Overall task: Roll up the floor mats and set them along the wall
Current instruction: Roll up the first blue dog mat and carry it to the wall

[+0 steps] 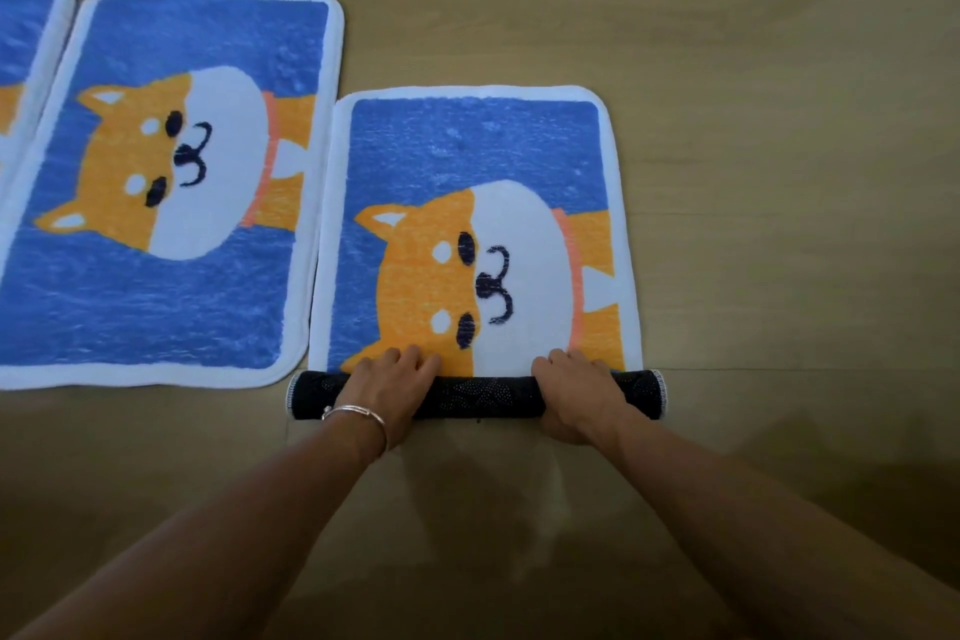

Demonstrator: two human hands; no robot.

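the left hand [395, 382] and right hand [574, 387] grip the dark roll [478, 392] of the near mat [478, 224], barely started; the middle mat [171, 182] and far mat [23, 57] lie flat.

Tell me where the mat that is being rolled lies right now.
In the head view, the rolled mat lies right of centre on the wooden floor, beside a flat mat; its near end is under the left hand and right hand.
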